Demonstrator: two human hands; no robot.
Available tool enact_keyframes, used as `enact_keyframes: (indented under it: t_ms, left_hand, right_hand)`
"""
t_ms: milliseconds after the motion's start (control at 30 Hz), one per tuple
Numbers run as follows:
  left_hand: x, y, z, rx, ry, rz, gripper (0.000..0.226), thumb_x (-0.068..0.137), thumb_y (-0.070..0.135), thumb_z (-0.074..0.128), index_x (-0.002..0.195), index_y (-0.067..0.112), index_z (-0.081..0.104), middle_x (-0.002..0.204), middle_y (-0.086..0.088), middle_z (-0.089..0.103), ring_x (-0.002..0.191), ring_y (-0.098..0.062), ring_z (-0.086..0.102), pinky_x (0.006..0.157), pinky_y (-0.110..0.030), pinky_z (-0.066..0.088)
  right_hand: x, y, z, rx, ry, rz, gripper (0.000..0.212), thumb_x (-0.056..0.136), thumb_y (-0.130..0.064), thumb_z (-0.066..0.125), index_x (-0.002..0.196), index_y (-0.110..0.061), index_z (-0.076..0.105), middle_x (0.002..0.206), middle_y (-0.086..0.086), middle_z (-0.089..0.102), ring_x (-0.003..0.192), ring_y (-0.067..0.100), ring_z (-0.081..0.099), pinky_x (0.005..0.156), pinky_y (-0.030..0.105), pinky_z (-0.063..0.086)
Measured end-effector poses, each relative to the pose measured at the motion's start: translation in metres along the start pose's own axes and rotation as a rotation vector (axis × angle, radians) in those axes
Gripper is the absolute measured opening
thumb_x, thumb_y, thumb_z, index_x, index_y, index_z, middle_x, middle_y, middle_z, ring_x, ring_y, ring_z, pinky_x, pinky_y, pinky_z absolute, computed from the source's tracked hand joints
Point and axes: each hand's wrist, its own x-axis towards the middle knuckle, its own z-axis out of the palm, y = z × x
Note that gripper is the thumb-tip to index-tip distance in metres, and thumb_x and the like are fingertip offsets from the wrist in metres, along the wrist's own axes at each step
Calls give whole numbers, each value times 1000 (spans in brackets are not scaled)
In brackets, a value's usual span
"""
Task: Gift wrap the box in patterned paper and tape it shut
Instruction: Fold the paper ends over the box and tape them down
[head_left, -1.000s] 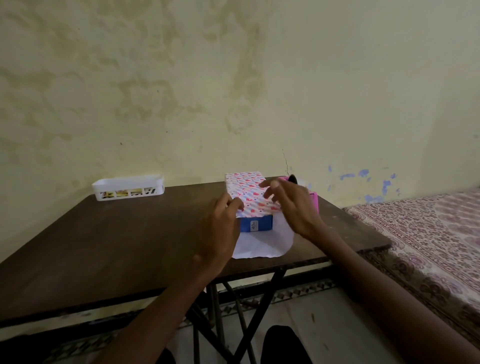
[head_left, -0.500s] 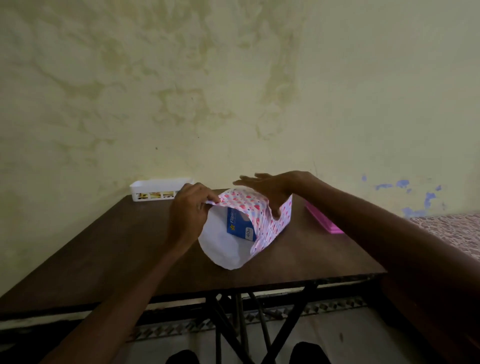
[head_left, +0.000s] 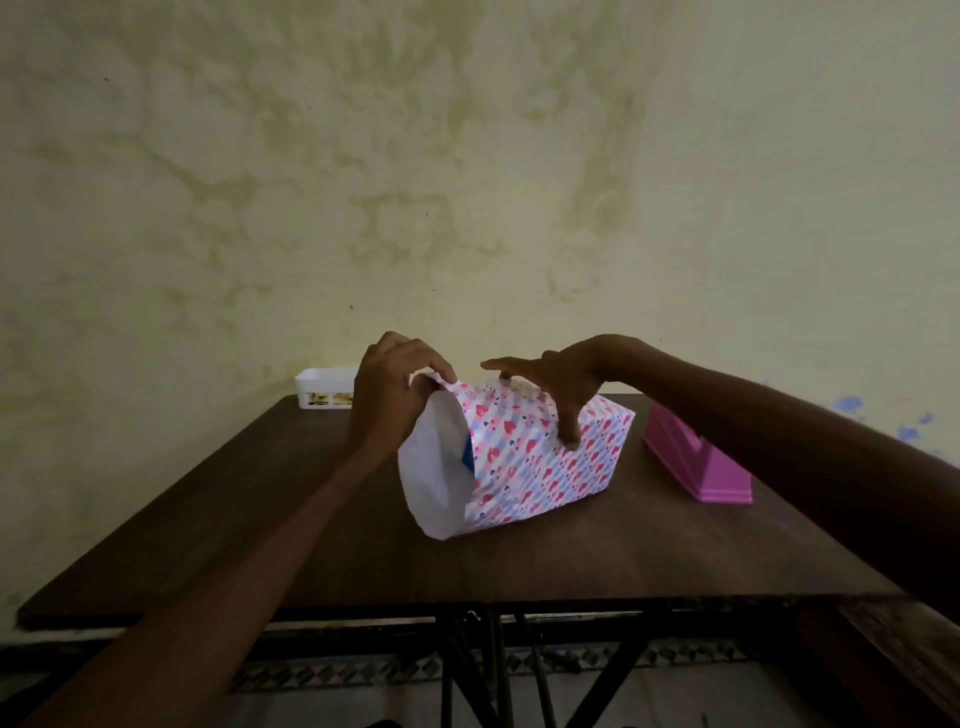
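— While the left hand (head_left: 388, 402) is up at the parcel's open end, what are its fingers doing?

— They are curled, pinching the top edge of the patterned paper (head_left: 545, 467) between thumb and fingertips, just left of the frame's centre.

— And where is the box (head_left: 467, 456)?

— Inside the paper sleeve, lying on the dark table (head_left: 311, 519) at mid-frame. Only a thin blue sliver of it shows through the open end, which faces lower left. The paper's plain white inside bulges out around that opening.

— Is the far end folded?

— It looks flat and closed, toward the right, but I cannot tell whether any tape is on it.

— What about the right hand (head_left: 563, 387)?

— It arches over the top of the parcel. The fingers are stretched out toward the left, not clenched, and the thumb reaches down and presses on the near side of the paper. Whether the fingertips touch the top, I cannot tell.

— Anything else on the table?

— A white basket (head_left: 324, 387) at the far left corner, partly behind the left hand, and a pink object (head_left: 696, 462) to the right of the parcel, near it but apart. A stained yellowish wall (head_left: 467, 182) fills the upper frame.
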Motion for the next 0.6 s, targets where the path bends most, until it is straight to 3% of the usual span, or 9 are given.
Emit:
enact_keyframes:
  t_ms: [100, 167, 267, 333, 367, 433, 500, 600]
  left_hand:
    - [15, 4, 0, 5, 41, -71, 17, 79, 3, 68, 73, 18, 73, 80, 4, 70, 83, -17, 55, 71, -33, 44]
    - [29, 6, -5, 47, 95, -96, 12, 79, 8, 69, 85, 18, 71, 88, 5, 68, 87, -17, 54, 73, -27, 39]
    - [39, 0, -14, -43, 396, -396, 33, 78, 10, 69, 107, 23, 60, 102, 7, 63, 93, -17, 54, 77, -27, 42]
    - [33, 6, -14, -193, 622, -591, 28, 83, 17, 63, 109, 20, 54, 100, 3, 60, 85, -11, 54, 75, -31, 47]
    - [27, 15, -9, -256, 636, -648, 25, 86, 19, 60, 110, 17, 53, 101, 1, 59, 80, -6, 53, 74, -29, 48]
    - [6, 28, 10, -366, 530, -725, 22, 92, 21, 57, 112, 15, 50, 101, 0, 58, 76, 1, 53, 74, -26, 49]
    - [-13, 38, 31, -458, 372, -795, 22, 93, 22, 59, 113, 18, 50, 98, 5, 60, 82, -6, 58, 79, -33, 53]
    - [-31, 50, 62, -644, -55, -874, 43, 87, 25, 69, 124, 24, 48, 113, 6, 59, 98, -10, 60, 79, -20, 51]
  right_hand:
    - [-6, 1, 7, 27, 209, 35, 131, 60, -39, 92, 154, -34, 0, 158, 2, 27, 145, 30, 23, 117, 50, 23]
    - [-11, 2, 17, 19, 446, 117, 136, 54, -49, 91, 154, -35, 0, 156, 5, 28, 140, 32, 27, 109, 52, 34]
    - [-17, -3, 47, 180, 825, 258, 139, 51, -55, 88, 154, -32, -2, 146, 7, 28, 130, 34, 37, 90, 49, 46]
    - [-16, -10, 69, 399, 1028, 331, 138, 53, -58, 86, 154, -28, -2, 143, 10, 28, 127, 35, 40, 89, 47, 48]
    - [-14, -13, 80, 499, 1105, 374, 137, 53, -61, 85, 154, -26, -2, 143, 12, 28, 127, 36, 40, 91, 47, 48]
    - [-9, -19, 98, 646, 1223, 459, 137, 54, -65, 83, 154, -24, -1, 145, 13, 27, 129, 35, 39, 98, 47, 45]
    - [-6, -24, 108, 763, 1316, 530, 133, 55, -63, 84, 153, -23, 4, 148, 12, 25, 134, 32, 33, 103, 44, 39]
    - [-2, -29, 114, 843, 1417, 585, 128, 57, -62, 84, 152, -26, 7, 151, 9, 22, 138, 27, 25, 105, 42, 37]
